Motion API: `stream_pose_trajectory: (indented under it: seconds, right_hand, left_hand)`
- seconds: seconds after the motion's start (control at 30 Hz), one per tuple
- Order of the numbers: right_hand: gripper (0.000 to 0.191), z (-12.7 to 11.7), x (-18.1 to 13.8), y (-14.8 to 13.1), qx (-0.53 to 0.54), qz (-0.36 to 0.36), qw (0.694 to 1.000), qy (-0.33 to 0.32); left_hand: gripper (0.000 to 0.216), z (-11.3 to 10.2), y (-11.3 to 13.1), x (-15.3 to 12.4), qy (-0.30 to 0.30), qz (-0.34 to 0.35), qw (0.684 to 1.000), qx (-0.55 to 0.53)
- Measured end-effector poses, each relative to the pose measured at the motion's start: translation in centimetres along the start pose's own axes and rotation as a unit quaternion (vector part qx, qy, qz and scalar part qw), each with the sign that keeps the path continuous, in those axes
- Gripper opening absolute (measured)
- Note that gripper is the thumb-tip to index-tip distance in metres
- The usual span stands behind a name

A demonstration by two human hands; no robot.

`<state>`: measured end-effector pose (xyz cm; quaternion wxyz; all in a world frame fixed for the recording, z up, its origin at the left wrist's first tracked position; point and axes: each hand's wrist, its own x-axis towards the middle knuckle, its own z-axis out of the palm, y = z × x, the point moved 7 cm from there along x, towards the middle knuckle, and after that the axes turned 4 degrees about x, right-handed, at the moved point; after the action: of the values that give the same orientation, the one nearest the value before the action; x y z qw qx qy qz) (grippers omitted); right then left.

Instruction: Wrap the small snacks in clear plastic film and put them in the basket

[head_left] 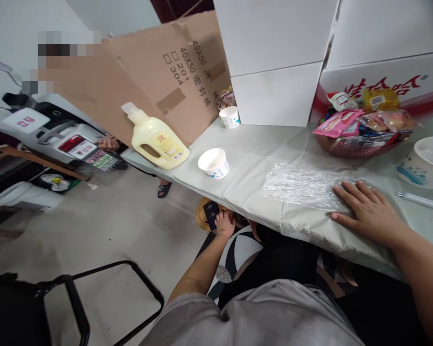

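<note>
My right hand (370,209) lies flat on the table with its fingers spread. Its fingertips rest on the right end of a crinkled clear plastic packet (296,185). Below the table's front edge, my left hand (225,225) reaches down with bent fingers against a small dark blue packet (211,215) with pale print. Behind that packet shows a round straw-coloured thing (202,214), partly hidden. A white paper bowl (214,166) with blue marks stands on the table above my left hand. Right of my right hand lies a white pen (422,201).
A pale yellow jug (162,144) stands at the table's left end, by a large cardboard sheet (159,72). Farther back are another paper bowl (230,117) and white boxes (274,91). A red bowl of snacks (357,144) and large tub (427,166) stand right. A black chair frame (130,266) is lower left.
</note>
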<state>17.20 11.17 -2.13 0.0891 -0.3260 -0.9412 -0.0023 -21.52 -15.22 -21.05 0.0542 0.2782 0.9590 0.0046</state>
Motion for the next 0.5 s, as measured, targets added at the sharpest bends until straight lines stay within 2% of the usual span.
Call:
stream_pose_trajectory:
  seconds: [0.07, 0.17, 0.27, 0.33, 0.5]
  right_hand:
    - [0.091, 0.1, 0.0, 0.1, 0.0, 0.001, 1.0, 0.003]
    - [0.088, 0.1, 0.0, 0.1, 0.006, -0.003, 1.0, 0.0]
    - [0.085, -0.2, 0.1, -0.1, 0.013, -0.004, 1.0, -0.008]
    - [0.083, -0.3, 0.1, -0.1, 0.019, 0.003, 1.0, -0.015]
    - [0.082, -0.5, 0.1, -0.1, 0.029, 0.015, 0.999, -0.031]
  left_hand:
    - [0.043, 1.3, -0.5, -3.2, -0.015, 0.033, 0.999, -0.006]
    - [0.047, 1.7, -3.1, -5.6, -0.006, -0.002, 1.0, -0.001]
    - [0.059, 0.9, -5.7, -4.8, 0.011, -0.059, 0.998, 0.011]
    - [0.062, 0.3, -6.3, -3.5, 0.013, -0.069, 0.997, 0.018]
    - [0.059, 0.0, -4.9, -1.8, -0.002, -0.059, 0.998, 0.022]
